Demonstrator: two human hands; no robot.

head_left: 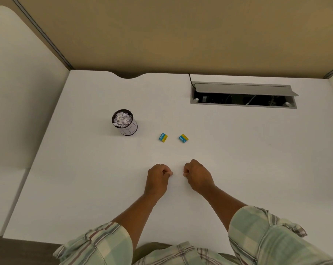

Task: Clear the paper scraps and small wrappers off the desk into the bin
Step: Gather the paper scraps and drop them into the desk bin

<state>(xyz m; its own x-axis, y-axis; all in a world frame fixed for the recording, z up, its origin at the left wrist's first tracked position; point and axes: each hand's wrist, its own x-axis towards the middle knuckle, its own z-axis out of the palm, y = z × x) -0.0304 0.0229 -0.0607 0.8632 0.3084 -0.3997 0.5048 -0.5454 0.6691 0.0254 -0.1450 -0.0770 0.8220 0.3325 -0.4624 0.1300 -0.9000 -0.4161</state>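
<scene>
Two small blue and yellow wrappers lie on the white desk: the left wrapper and the right wrapper, a little apart. A small round bin with a dark rim stands to their left, filled with crumpled white paper scraps. My left hand and my right hand rest on the desk in front of the wrappers, both curled into loose fists with nothing visible in them. The hands are close together and do not touch the wrappers.
An open grey cable hatch with cords inside is set into the desk at the back right. Beige partition walls stand behind the desk, and a white side panel runs along the left edge. My checked sleeves show at the bottom.
</scene>
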